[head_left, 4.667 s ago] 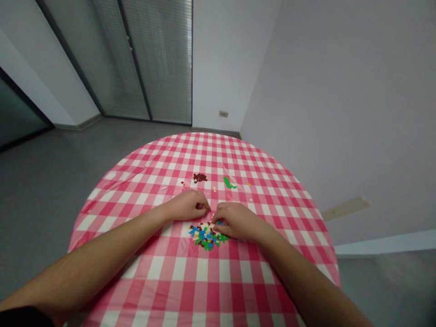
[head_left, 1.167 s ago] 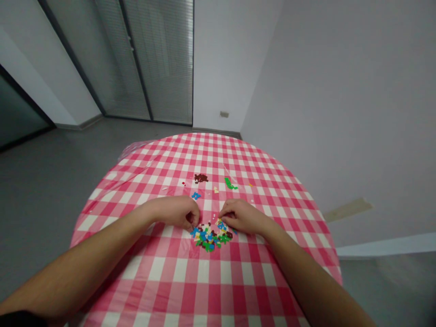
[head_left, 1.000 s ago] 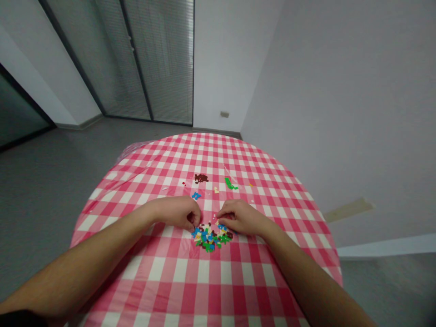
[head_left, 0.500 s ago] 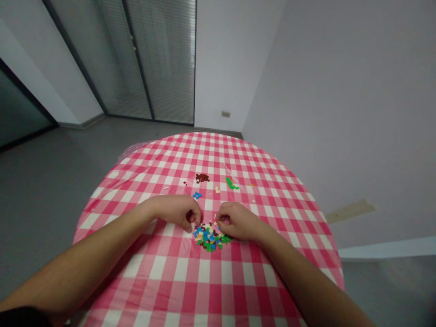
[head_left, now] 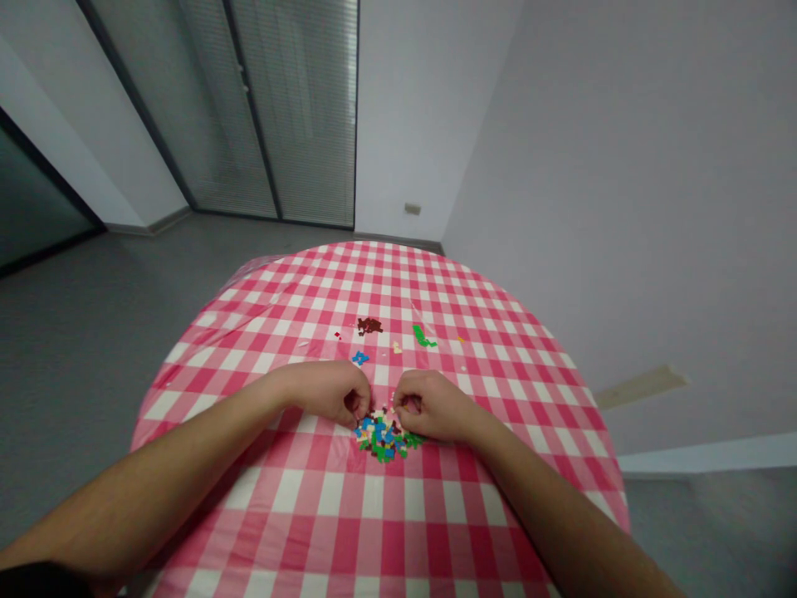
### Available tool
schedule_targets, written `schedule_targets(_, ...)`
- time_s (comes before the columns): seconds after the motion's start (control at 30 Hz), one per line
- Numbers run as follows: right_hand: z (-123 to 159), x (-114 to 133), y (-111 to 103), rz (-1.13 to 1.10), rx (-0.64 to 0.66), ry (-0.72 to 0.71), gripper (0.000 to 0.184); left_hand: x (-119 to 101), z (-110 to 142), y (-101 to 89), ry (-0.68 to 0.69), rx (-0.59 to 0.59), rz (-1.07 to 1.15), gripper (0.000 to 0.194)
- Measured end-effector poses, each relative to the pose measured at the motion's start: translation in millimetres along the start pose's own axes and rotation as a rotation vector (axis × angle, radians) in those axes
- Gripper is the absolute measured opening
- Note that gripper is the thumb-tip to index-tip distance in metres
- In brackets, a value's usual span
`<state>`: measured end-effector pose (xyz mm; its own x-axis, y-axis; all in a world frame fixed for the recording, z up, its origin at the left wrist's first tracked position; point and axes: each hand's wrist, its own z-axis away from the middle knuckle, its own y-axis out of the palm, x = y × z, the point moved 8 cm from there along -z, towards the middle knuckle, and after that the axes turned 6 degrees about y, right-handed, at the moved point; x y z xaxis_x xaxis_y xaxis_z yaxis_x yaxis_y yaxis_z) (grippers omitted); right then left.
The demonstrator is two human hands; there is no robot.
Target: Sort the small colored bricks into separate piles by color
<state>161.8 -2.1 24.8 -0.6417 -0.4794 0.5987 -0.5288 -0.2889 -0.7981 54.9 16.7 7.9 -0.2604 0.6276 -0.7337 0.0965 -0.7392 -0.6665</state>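
Observation:
A mixed pile of small plastic building pieces (head_left: 385, 438), mostly blue, green, white and dark brown, lies on the table in front of me. At its upper left edge is my left hand (head_left: 333, 389), thumb and forefinger curled together in a pinch at the pieces. My right hand (head_left: 436, 403) rests by the pile's right side, its fingers also pinched. Whatever sits between the fingertips of either hand is too small to make out. Some green pieces are partly covered by the right hand.
Beyond my hands lie sorted groups: brown pieces (head_left: 369, 325), green pieces (head_left: 424, 335), blue pieces (head_left: 359, 358), cream pieces (head_left: 397, 348) and red pieces (head_left: 337, 335). A red-and-white checked cloth (head_left: 349, 523) covers the round table. A wall (head_left: 653, 208) stands to the right.
My left hand has shifted slightly right and its thumb and forefinger have closed toward each other at the pile. The right hand has barely moved.

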Motion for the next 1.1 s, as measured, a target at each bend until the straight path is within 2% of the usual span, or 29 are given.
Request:
schedule_targets(0.27,-1,-9,-4,-0.026,-0.068,0.103,0.015,-10,-4,2.0,0.043,-0.021,-0.021,0.015)
schedule_targets(0.43,0,-11,1,-0.025,-0.048,0.075,0.016,-15,-5,1.0,0.039,-0.038,-0.021,0.015)
schedule_targets(0.5,-1,-13,-1,-0.008,-0.084,0.074,0.016,-13,-4,-3.4,0.011,-0.071,-0.02,0.013)
schedule_targets(0.6,-3,-20,-12,0.077,-0.234,0.107,0.012,-5,0,-18.4,-0.029,-0.192,-0.025,0.011)
schedule_targets(0.67,-6,-25,-17,0.169,-0.296,0.127,0.01,6,5,-32.9,-0.05,-0.323,0.0,0.011)
schedule_targets(0.73,-10,-28,-14,0.253,-0.279,0.12,0.011,21,13,-49.5,-0.099,-0.489,0.023,0.009)
schedule_targets(0.8,-14,-32,-10,0.308,-0.242,0.105,0.013,38,23,-65.7,-0.204,-0.659,-0.05,0.006)
schedule_targets(0.87,-16,-35,-8,0.333,-0.231,0.114,0.016,50,31,-75.9,-0.275,-0.756,-0.144,0.008)
schedule_targets(0.93,-16,-39,-9,0.345,-0.237,0.143,0.019,56,33,-80.7,-0.295,-0.787,-0.249,0.011)
schedule_targets(1.03,-13,-40,-12,0.361,-0.235,0.164,0.02,62,29,-81.4,-0.284,-0.775,-0.409,0.013)
schedule_targets(1.1,-10,-38,-13,0.387,-0.219,0.161,0.02,67,24,-78.6,-0.264,-0.747,-0.402,0.012)
